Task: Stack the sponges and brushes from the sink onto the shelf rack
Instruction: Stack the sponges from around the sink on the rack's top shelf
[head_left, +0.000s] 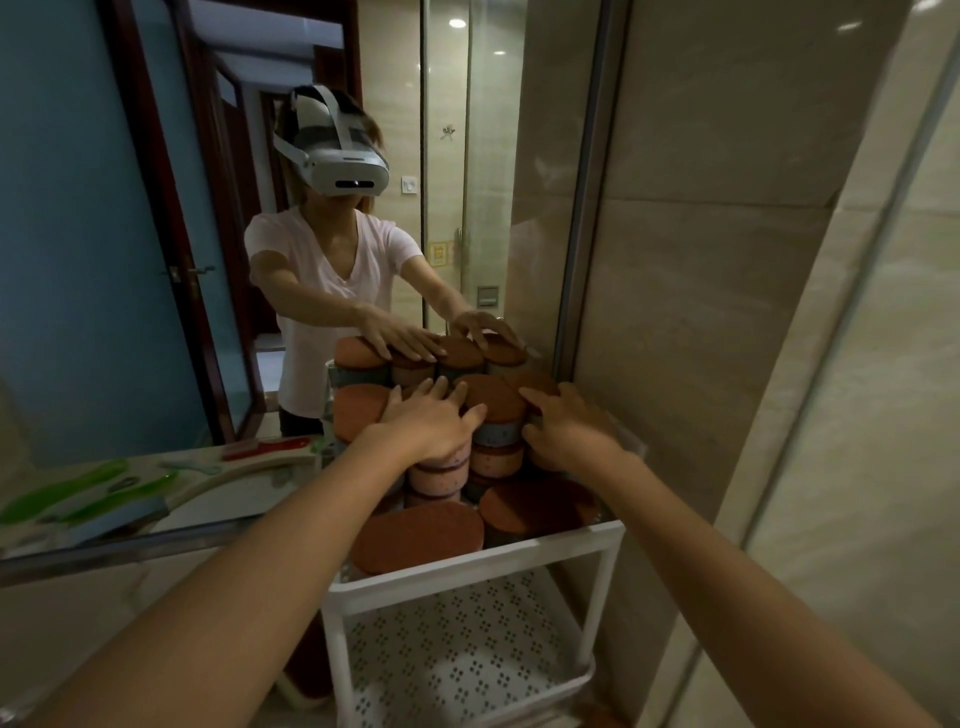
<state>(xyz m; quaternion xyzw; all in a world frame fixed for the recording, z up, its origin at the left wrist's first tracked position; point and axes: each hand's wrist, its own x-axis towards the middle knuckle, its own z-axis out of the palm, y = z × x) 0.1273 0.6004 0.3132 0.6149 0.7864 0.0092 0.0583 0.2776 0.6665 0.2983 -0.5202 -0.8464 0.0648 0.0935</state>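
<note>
Head view: sponge stack (498, 405) steadied with both hands on the top tier of the shelf rack (605, 535).
Left hand (431, 423) is laid flat, fingers straight and spread over the stack top. Right hand (569, 434) is bent against the stack's right side; whether it grips cannot be told. Sponges are piled under and between the fingertips. Risk, as judged: the uneven columns could be toppled over the rim by lopsided pressure or an abrupt release.

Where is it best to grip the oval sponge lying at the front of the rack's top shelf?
Probably pinch the oval sponge across its narrow width, coming from above. It lies brown face up, and the rim of the rack covers its front edge from a level approach.
</note>
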